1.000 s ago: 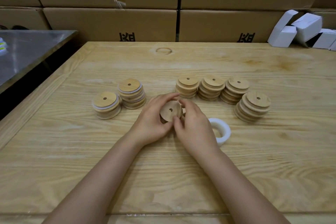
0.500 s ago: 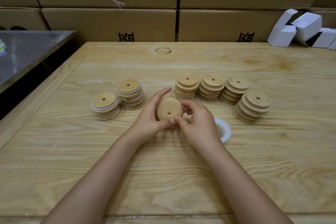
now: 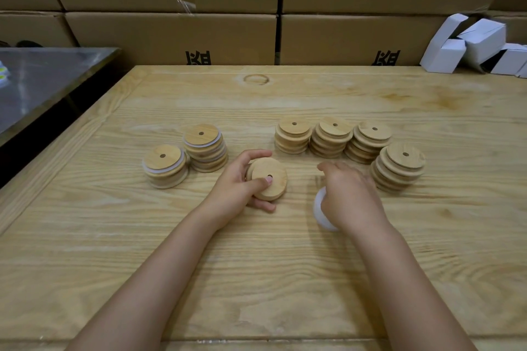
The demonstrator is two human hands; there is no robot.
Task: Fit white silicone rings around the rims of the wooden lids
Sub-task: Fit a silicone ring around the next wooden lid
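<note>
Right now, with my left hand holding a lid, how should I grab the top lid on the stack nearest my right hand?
Pinch the top lid across its round edge, your right hand coming down from above. It lies flat on a staggered stack, so probably only the rim is free.

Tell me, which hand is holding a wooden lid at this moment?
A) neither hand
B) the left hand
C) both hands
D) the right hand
B: the left hand curls round the wooden lid, thumb on its face, while the right hand is clear of it, over the white silicone rings.
</note>
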